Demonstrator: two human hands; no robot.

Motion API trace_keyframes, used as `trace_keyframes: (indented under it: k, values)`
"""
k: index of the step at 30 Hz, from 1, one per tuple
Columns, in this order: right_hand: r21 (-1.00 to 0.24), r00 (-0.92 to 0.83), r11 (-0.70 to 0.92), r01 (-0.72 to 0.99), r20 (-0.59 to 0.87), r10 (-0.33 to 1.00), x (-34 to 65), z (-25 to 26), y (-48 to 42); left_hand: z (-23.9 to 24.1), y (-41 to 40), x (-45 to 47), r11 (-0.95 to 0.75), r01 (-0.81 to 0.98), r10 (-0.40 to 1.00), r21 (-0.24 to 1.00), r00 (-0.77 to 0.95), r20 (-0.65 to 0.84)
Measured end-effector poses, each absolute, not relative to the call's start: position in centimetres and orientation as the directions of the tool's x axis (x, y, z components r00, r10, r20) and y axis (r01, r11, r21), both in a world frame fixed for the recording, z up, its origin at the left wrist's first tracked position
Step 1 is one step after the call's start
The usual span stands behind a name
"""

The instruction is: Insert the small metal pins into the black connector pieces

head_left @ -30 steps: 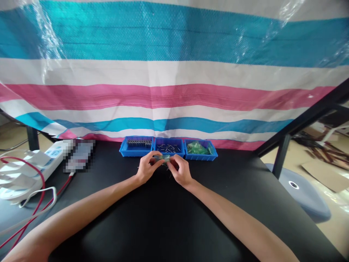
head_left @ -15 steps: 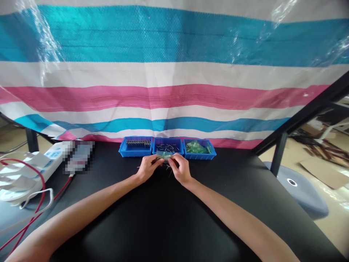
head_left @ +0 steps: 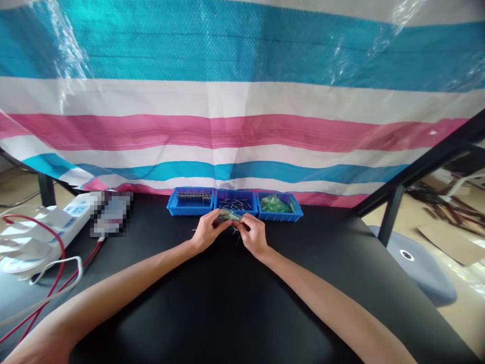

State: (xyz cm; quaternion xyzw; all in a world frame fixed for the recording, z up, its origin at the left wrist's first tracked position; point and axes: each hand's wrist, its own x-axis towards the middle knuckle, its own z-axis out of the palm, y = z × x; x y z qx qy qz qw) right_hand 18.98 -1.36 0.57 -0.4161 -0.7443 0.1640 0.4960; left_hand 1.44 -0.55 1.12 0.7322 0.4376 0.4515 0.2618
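Head view: your left hand (head_left: 206, 233) and right hand (head_left: 253, 235) both pinch one small green part (head_left: 228, 216). The blue bins (head_left: 189, 211) behind look well stocked, so likely plenty left.

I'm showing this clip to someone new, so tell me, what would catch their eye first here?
A huge blue, white and pink striped tarp fills the background behind the black table. At the table's far edge three blue bins sit side by side, and just before them the left hand and right hand pinch a small green piece between them.
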Motion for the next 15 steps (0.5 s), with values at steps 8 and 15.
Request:
trace_keyframes:
  k: [8,15]
  values:
    - [-0.711,-0.148,0.588,0.386,0.581,0.800,19.05,1.08,-1.79,1.05,-0.35,1.25,-0.478,0.401,0.879,0.782,0.224,0.422]
    - [-0.683,-0.143,0.613,0.398,0.613,0.777,18.97,0.88,-1.69,0.89,-0.26,1.33,-0.447,0.385,0.893,0.807,0.243,0.379]
